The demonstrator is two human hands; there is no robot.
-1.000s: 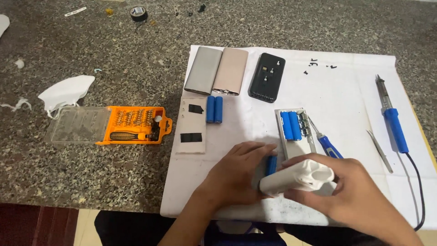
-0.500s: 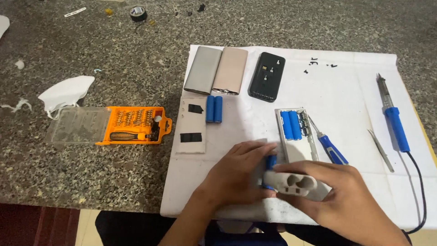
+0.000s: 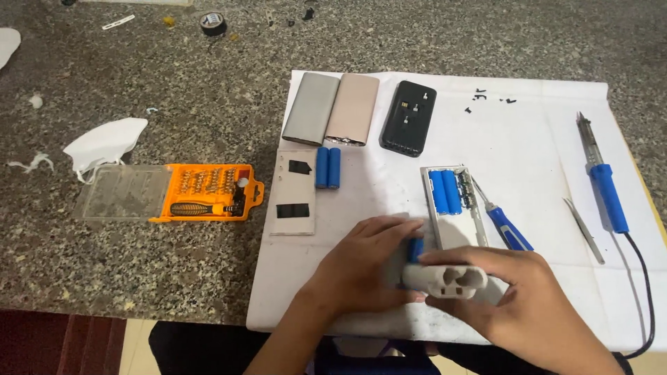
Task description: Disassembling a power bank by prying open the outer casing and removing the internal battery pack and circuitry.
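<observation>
Hidden from me: blue cell [image 3: 415, 248] — mostly covered by my left hand [image 3: 361, 267]; grey casing [image 3: 445, 281] — its length masked by my right hand [image 3: 517, 305]. Soldering iron cord [image 3: 643, 278] runs off the right edge. Black specks [image 3: 486, 97] on the white sheet [image 3: 542, 146] — too small to identify.

A pale grey plastic casing [image 3: 448, 281] with round end openings lies level at lower centre, a blue battery [image 3: 415, 248] seemingly inside.

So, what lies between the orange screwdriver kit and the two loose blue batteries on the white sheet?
In the head view, a flat beige panel with two black patches lies between the orange screwdriver kit and the loose blue batteries.
</observation>
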